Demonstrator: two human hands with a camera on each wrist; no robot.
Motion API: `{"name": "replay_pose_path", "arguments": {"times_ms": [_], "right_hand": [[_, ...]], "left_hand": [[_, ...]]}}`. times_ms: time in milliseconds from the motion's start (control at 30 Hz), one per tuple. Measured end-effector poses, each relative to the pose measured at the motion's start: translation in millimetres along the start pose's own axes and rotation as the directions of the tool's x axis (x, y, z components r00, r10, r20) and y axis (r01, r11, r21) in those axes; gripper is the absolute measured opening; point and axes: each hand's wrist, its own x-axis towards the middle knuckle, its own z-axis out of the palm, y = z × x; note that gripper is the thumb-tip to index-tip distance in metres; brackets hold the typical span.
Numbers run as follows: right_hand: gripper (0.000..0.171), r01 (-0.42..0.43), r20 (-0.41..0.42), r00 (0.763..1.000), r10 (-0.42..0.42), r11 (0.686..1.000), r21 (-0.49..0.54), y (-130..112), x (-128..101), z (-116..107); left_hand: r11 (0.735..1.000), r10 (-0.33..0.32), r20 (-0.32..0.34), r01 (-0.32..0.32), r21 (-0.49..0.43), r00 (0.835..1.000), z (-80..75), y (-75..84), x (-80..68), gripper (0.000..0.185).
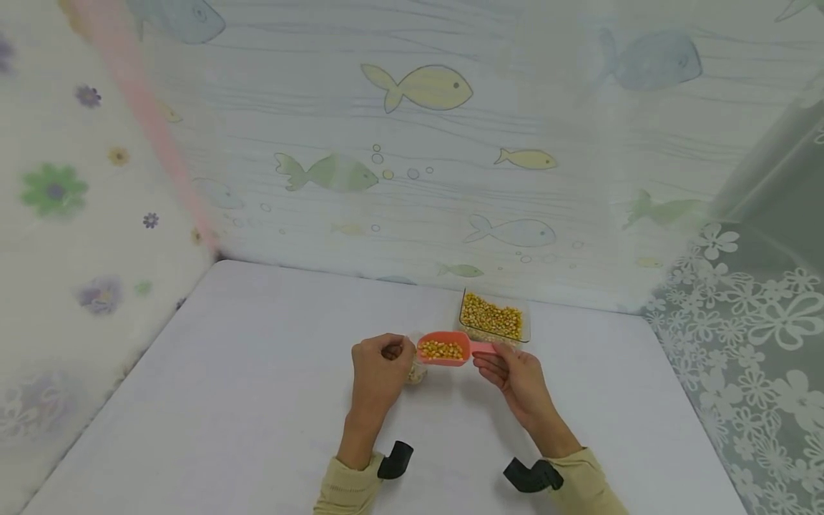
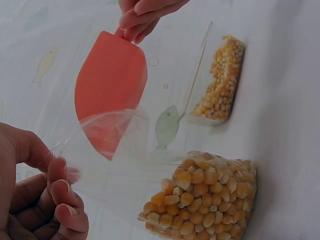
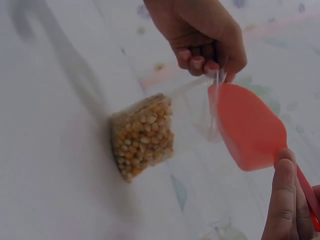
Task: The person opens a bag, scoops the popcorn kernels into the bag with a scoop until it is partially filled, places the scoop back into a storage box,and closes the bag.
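Note:
My left hand (image 1: 380,368) pinches the top edge of a clear plastic bag (image 2: 200,195), whose lower part bulges with yellow corn kernels and stands on the table. In my right hand (image 1: 518,379) is the handle of a coral-red scoop (image 1: 444,349), held level with corn kernels lying in its bowl. The scoop's tip reaches into the bag's mouth, as both wrist views show. Behind the scoop stands a clear rectangular container (image 1: 492,318) of corn kernels, its contents dipping in the middle.
A white-covered table (image 1: 257,400) lies under everything. Fish-patterned sheeting (image 1: 418,172) rises behind it, flower-patterned sheeting (image 1: 58,236) on the left. A lace-like flowered curtain (image 1: 759,343) hangs at the right. Black wrist mounts (image 1: 395,460) sit on both sleeves.

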Motion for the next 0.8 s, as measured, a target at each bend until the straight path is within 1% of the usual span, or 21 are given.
{"name": "replay_pose_path", "arguments": {"times_ms": [167,300,400,567,700,800], "right_hand": [[0.027,0.047,0.006,0.999,-0.047,0.996,-0.074,-4.9,2.3,6.0],[0.033,0.103,0.009,0.995,-0.103,0.979,-0.174,-10.1,4.0,13.3],[0.035,0.147,0.019,0.989,-0.147,0.952,-0.270,-14.9,3.2,19.4],[0.034,0.213,0.053,0.976,-0.210,0.884,-0.415,-24.5,1.3,30.3],[0.033,0.272,0.098,0.961,-0.257,0.841,-0.468,-32.4,-1.9,37.7],[0.031,0.311,0.127,0.950,-0.285,0.830,-0.463,-36.1,-3.9,40.6]], "left_hand": [[1.000,0.004,0.003,-0.004,-0.001,1.000,-0.7,-0.9,1.8,0.010],[1.000,0.001,0.002,-0.001,-0.005,1.000,-0.8,-1.5,4.1,0.010],[1.000,-0.008,-0.001,0.008,-0.005,1.000,-1.0,-1.4,4.0,0.011],[1.000,-0.011,-0.003,0.011,-0.007,1.000,-1.0,-2.8,3.9,0.011],[1.000,-0.006,-0.006,0.006,-0.011,1.000,-1.1,-3.3,4.0,0.012],[1.000,-0.001,-0.006,0.001,-0.016,1.000,-1.6,-3.1,4.0,0.012]]}}
